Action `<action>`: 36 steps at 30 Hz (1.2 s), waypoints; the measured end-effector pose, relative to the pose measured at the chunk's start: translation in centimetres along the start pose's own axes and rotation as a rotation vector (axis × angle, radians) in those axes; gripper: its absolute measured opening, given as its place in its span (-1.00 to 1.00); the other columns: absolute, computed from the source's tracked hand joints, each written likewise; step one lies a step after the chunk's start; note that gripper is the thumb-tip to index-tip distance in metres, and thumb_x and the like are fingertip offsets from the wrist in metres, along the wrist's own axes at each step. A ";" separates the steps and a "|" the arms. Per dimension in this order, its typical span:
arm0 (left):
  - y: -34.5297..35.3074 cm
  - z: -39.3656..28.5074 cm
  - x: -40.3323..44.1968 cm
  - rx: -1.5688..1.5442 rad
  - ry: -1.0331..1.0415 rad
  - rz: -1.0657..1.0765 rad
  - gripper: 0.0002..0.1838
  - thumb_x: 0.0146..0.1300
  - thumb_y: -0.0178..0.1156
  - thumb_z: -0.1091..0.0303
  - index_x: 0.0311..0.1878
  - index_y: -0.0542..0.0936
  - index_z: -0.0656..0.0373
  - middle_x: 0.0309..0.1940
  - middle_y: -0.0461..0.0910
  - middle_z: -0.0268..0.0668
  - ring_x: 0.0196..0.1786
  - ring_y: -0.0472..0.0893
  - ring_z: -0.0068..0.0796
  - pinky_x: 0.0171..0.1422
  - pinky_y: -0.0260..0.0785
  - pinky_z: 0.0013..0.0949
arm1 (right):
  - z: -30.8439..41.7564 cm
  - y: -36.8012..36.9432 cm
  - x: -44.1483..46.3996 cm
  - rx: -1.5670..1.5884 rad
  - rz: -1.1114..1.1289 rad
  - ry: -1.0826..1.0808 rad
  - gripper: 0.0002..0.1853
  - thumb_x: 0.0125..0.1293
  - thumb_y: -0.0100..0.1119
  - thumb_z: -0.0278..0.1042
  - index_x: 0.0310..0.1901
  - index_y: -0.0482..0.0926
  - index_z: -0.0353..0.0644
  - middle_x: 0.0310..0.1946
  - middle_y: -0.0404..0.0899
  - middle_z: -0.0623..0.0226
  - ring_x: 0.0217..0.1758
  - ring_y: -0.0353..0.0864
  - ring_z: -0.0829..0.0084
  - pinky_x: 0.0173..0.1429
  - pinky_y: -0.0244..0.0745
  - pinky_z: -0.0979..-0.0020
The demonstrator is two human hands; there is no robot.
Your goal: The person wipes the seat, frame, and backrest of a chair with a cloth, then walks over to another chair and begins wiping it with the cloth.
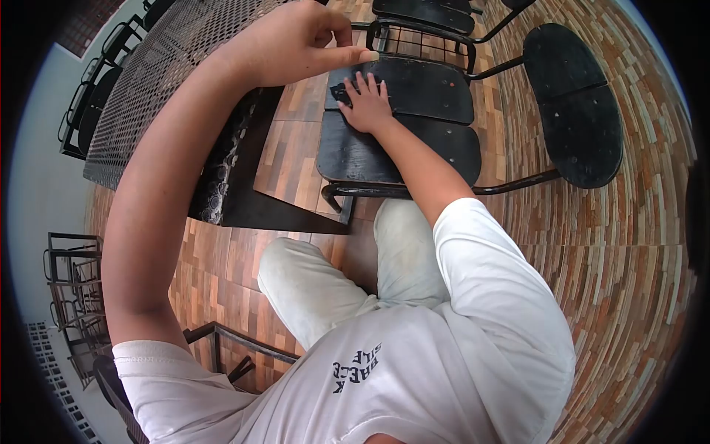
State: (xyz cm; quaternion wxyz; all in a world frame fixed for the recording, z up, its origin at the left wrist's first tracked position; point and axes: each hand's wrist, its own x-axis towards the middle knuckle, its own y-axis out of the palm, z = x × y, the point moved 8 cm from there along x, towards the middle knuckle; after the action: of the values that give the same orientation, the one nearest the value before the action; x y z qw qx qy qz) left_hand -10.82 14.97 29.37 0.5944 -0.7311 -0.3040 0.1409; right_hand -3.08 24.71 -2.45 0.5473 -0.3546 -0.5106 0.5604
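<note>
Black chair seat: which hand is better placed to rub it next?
Probably right: the right hand is spread on the chair seat, against what looks like a dark cloth. The left hand is raised off it.

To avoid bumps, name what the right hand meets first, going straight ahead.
Sliding over the seat, the right hand would probably meet the metal frame beyond; the left hand looks higher, depth unclear.
</note>
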 end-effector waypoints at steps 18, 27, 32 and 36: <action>0.4 -0.6 0.3 0.094 0.035 0.004 -0.53 0.39 0.40 -0.09 -0.25 0.71 0.22 -0.72 0.42 -0.45 -0.67 0.30 -0.65 -0.53 0.10 -0.45 | -16.7 -3.1 -7.4 -0.111 -0.047 0.422 -0.15 0.58 -0.14 0.31 0.71 -0.03 0.02 0.72 -0.18 -0.11 0.79 -0.30 -0.12 0.72 -0.36 -0.28; -0.3 0.3 0.0 -0.025 -0.005 -0.039 -0.55 0.40 0.39 -0.06 -0.27 0.71 0.22 -0.69 0.45 -0.41 -0.63 0.36 -0.60 -0.48 0.19 -0.41 | -4.1 -0.2 4.6 -0.041 -0.020 0.142 -0.17 0.56 -0.17 0.33 0.70 0.02 0.10 0.74 -0.15 0.06 0.80 -0.31 -0.08 0.73 -0.40 -0.25; -0.5 0.6 0.1 -0.050 -0.080 -0.006 -0.55 0.38 0.40 -0.05 -0.27 0.71 0.24 -0.69 0.48 -0.34 -0.62 0.42 -0.55 -0.46 0.26 -0.38 | 2.0 -0.1 -2.8 0.040 0.126 -0.124 -0.22 0.56 -0.09 0.27 0.69 0.07 0.17 0.73 -0.10 0.07 0.79 -0.23 -0.04 0.74 -0.30 -0.22; -0.4 -0.2 0.0 -0.001 -0.017 0.001 -0.55 0.38 0.41 -0.05 -0.27 0.71 0.24 -0.70 0.47 -0.35 -0.63 0.42 -0.56 -0.47 0.24 -0.40 | 2.4 -3.1 -13.2 0.102 0.171 -0.251 -0.25 0.55 0.00 0.21 0.67 0.15 0.16 0.70 0.00 0.05 0.77 -0.12 -0.07 0.73 -0.21 -0.20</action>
State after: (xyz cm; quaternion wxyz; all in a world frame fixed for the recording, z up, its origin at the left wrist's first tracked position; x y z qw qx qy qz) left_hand -10.84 14.89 29.79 0.5914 -0.7303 -0.3087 0.1471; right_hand -2.62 11.04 -1.07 0.4470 -0.2956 -0.5137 0.6700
